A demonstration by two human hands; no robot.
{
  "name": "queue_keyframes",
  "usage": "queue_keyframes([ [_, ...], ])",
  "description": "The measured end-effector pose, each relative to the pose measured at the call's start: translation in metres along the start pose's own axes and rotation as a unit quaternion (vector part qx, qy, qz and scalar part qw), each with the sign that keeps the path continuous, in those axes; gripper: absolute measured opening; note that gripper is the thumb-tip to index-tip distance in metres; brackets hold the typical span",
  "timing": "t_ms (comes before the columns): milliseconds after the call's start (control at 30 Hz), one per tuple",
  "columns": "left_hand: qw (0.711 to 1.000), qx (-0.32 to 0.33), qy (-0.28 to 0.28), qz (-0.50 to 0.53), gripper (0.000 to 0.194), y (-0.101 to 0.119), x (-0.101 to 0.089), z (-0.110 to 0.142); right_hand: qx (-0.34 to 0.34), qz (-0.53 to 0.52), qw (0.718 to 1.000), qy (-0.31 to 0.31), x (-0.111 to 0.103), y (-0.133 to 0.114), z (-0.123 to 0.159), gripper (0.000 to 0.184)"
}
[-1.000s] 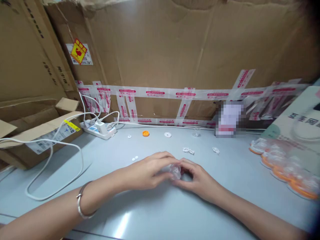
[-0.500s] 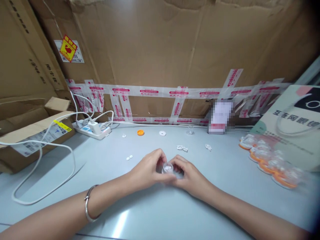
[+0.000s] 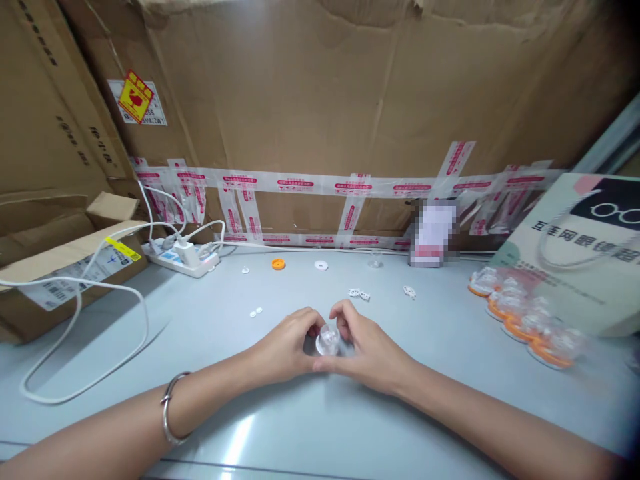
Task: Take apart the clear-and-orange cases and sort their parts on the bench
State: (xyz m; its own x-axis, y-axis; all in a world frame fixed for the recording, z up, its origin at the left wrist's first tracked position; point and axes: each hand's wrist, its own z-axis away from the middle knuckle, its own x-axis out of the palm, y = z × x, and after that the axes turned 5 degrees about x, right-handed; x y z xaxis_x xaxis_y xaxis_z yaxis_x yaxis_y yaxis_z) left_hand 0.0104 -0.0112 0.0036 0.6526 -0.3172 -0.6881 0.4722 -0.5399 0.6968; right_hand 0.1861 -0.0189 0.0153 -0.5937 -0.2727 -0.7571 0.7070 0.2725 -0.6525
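A small clear plastic cup (image 3: 329, 339) with white parts showing inside sits between my two hands at the middle of the table. My left hand (image 3: 285, 345) grips its left side with curled fingers and thumb. From the right, my right hand (image 3: 373, 347) holds it too, thumb along the near side and index finger bent over the far side; its other fingers are partly hidden. Beyond the hands lie white gear-like parts (image 3: 359, 294), another white part (image 3: 409, 292) and two small white discs (image 3: 256, 312).
Farther back are an orange ring (image 3: 278, 264), a white ring (image 3: 321, 265), a small white piece (image 3: 245, 270) and a clear part (image 3: 375, 260). Several clear-topped orange assemblies (image 3: 515, 313) line the right, near a paper bag (image 3: 575, 267). A power strip (image 3: 187, 263) and cable (image 3: 146, 333) lie left.
The clear cup now stands more upright between my hands. My right index finger has lifted and extended over it, and the right thumb has slid left along its near side. The view has shifted slightly.
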Motion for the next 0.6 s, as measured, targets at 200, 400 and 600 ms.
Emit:
queue_keyframes([
  [200, 1.000, 0.005, 0.008, 0.018, 0.021, -0.006, 0.000, 0.002, -0.081, 0.132, 0.988, -0.023, -0.009, -0.019, -0.013, 0.015],
  [400, 1.000, 0.009, 0.002, 0.023, 0.021, -0.011, -0.002, 0.001, -0.152, 0.143, 0.976, -0.061, -0.025, -0.025, -0.007, 0.020],
  [600, 0.998, -0.012, 0.002, 0.056, 0.022, -0.008, -0.002, 0.001, -0.083, 0.184, 0.978, -0.060, -0.024, -0.034, -0.008, 0.019],
])
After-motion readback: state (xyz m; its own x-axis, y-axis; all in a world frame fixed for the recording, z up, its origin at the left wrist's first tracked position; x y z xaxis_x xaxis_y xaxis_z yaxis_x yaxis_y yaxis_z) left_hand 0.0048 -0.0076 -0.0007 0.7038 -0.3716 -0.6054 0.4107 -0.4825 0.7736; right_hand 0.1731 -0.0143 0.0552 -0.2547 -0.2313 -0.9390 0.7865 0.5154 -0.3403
